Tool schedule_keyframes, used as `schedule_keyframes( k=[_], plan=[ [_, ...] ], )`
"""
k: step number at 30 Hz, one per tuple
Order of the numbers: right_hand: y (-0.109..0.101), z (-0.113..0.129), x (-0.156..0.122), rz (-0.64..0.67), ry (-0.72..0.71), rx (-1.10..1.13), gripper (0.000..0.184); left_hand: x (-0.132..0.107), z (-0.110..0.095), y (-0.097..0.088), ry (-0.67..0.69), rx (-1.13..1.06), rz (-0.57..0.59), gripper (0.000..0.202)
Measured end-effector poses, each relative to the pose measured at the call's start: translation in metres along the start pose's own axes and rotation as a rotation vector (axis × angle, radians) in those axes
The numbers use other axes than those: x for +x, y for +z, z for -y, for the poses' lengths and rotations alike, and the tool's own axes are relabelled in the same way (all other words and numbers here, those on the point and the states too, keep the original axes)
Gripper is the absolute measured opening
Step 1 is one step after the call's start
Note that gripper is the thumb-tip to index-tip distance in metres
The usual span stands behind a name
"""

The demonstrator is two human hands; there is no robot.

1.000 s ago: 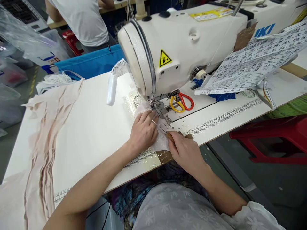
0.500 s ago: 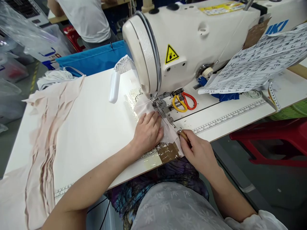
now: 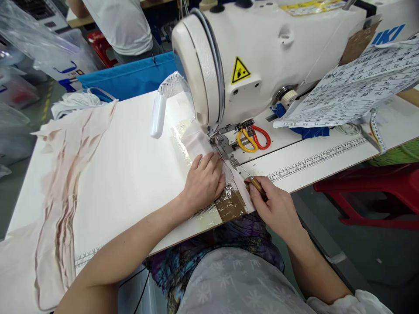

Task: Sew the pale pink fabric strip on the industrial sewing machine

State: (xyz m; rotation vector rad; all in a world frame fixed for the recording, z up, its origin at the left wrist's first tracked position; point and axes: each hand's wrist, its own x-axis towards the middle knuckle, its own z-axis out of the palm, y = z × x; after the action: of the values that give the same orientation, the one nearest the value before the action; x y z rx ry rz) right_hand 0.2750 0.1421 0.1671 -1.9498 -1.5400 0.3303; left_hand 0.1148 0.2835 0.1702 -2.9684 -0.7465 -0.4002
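At frame centre, our left hand [image 3: 205,179] lay flat on pink fabric [image 3: 197,140], seemingly only part-way through the sewing machine [image 3: 262,52]; our right hand [image 3: 274,208] gripped an awl [image 3: 257,185].

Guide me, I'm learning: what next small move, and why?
Probably ease the pale fabric forward with the left hand, since that hand lies flat on it near the sewing machine, and the right hand holds a wooden-handled tool beside the fabric.

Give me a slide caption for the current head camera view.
Left hand on pale fabric at a sewing machine, right hand gripping a slim wooden-handled tool.
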Motion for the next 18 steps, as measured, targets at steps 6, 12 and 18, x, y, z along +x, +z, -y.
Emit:
schedule_keyframes(
  k=[6, 12, 18],
  plan=[
    [-0.0001, 0.0002, -0.0010, -0.012, 0.009, -0.001, 0.024, -0.0005, -0.0004, 0.0001, 0.011, 0.005, 0.019, 0.041],
    [-0.0005, 0.0009, -0.0004, -0.013, 0.012, -0.002, 0.023, -0.0006, 0.0000, -0.0023, 0.016, 0.012, 0.057, 0.043],
    [0.0011, 0.0000, -0.0012, -0.040, -0.008, -0.001, 0.023, -0.0019, -0.0005, -0.0006, 0.017, -0.002, 0.035, 0.042]
  ],
)
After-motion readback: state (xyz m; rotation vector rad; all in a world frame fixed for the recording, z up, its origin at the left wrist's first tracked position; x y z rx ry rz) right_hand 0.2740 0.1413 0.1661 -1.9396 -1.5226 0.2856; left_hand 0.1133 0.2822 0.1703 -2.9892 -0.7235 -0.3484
